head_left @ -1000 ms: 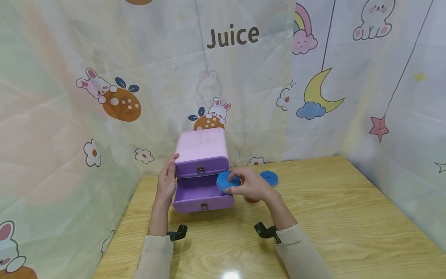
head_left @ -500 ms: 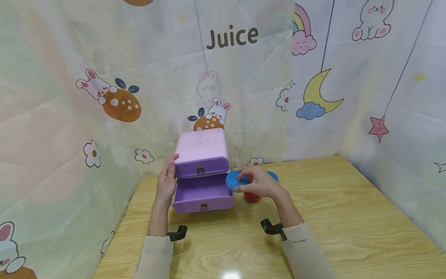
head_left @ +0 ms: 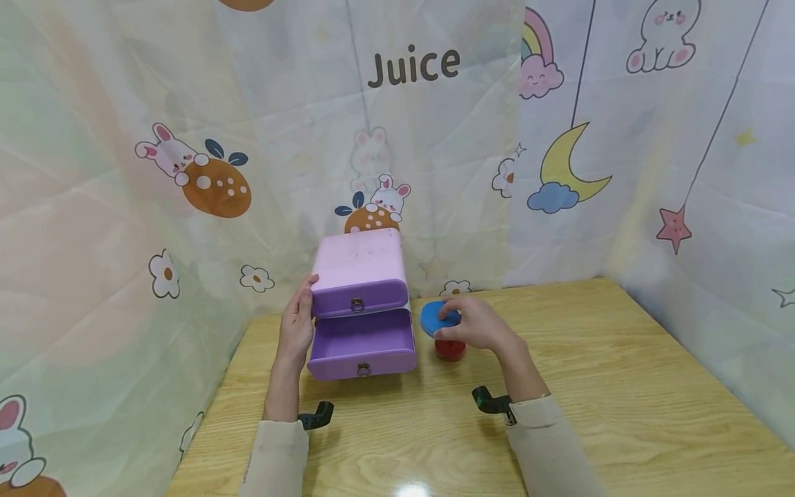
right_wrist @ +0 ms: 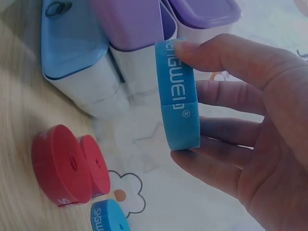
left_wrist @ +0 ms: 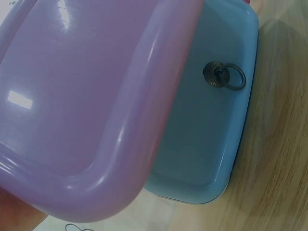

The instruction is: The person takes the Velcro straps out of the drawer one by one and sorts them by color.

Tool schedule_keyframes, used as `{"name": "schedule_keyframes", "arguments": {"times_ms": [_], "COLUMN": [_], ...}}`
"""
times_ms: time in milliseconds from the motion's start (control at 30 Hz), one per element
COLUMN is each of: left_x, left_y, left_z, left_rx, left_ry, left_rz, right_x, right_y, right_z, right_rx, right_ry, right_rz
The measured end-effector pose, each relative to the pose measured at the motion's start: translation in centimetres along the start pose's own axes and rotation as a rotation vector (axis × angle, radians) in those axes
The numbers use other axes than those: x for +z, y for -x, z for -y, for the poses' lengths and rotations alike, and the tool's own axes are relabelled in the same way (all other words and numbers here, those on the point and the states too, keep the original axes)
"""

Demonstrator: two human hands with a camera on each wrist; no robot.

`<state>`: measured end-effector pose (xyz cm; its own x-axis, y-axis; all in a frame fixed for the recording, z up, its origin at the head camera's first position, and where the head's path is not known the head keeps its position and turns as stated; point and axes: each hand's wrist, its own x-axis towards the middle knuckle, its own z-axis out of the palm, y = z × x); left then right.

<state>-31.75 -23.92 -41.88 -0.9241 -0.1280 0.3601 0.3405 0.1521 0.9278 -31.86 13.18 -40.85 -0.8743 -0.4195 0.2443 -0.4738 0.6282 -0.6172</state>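
My right hand (head_left: pixel 473 323) pinches a blue roll of strap tape (right_wrist: pixel 178 98) by its edges, thumb on one side and fingertips on the other. It is just right of the small drawer cabinet (head_left: pixel 360 255), above a red roll (head_left: pixel 450 351). Against the cabinet's left side rests my left hand (head_left: pixel 297 324), fingers reaching up along it. The middle purple drawer (head_left: pixel 363 364) is pulled out and its visible inside is bare; the top drawer (head_left: pixel 335 302) is in. In the left wrist view a blue bottom drawer (left_wrist: pixel 202 120) shows, with a ring handle.
In the right wrist view, two red rolls (right_wrist: pixel 60 166) stand side by side near a second blue roll (right_wrist: pixel 111 217). The head view hides that blue roll behind the right hand. A printed cloth (head_left: pixel 472 228) hangs behind the wooden table (head_left: pixel 596 373).
The right hand has carried the blue roll rightward, away from the pulled-out drawer, uncovering the drawer's right end and more of the red roll. The left hand stays in place.
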Motion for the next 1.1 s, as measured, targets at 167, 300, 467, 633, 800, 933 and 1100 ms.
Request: {"name": "schedule_keyframes", "arguments": {"times_ms": [167, 300, 467, 633, 800, 933, 1100], "left_x": [0.0, 0.1, 0.1, 0.0, -0.1, 0.0, 0.1], "left_y": [0.0, 0.0, 0.0, 0.0, -0.1, 0.0, 0.3], "left_z": [0.2, 0.3, 0.3, 0.2, 0.1, -0.2, -1.0], "left_rx": [0.023, 0.026, 0.024, 0.019, -0.004, -0.011, -0.026], "left_ry": [0.027, 0.04, 0.034, 0.028, 0.026, 0.043, 0.061], "left_rz": [-0.008, -0.009, -0.016, -0.013, -0.012, -0.009, 0.001], "right_x": [-0.2, -0.2, -0.3, -0.5, -0.6, -0.8, -1.1], "right_y": [0.1, 0.2, 0.4, 0.6, 0.6, 0.8, 1.0], "right_z": [-0.5, -1.1, -1.5, -1.8, -2.4, -2.9, -3.6], "right_rx": [-0.003, 0.015, 0.035, 0.062, 0.075, 0.095, 0.115], "right_ry": [0.028, 0.043, 0.049, 0.043, 0.033, 0.047, 0.097], "right_rz": [0.005, 0.026, 0.061, 0.082, 0.087, 0.094, 0.097]}}
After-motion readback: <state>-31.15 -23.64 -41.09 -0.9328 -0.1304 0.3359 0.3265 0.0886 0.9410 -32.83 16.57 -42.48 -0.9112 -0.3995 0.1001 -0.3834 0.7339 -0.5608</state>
